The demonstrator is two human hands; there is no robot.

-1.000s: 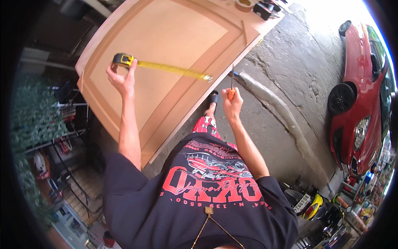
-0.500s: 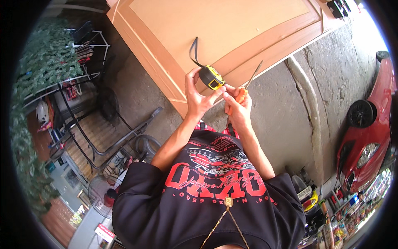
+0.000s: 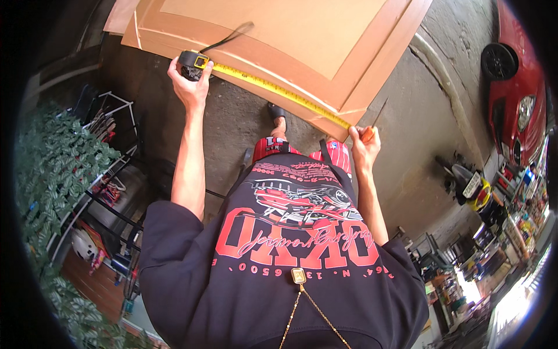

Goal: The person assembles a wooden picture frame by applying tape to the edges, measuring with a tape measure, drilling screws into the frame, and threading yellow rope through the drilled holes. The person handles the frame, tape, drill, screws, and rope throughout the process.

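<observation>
Tape measure drawn out along a panel's near edge

Large red lettering, upside down from here, and a printed motorcycle cover the dark shirt; small dark marks run along the yellow blade, too fine to read. The black-and-yellow tape measure sits in the left hand, its fingers grasping the case at the panel's left; a black strap trails from it, blurred. The right hand grasps an orange-handled tool with a thin shaft, its thumb at the blade's end, by the panel's near-right corner. The tan panel has a raised border. Around lie grey concrete floor, a red car and leafy plants.
</observation>
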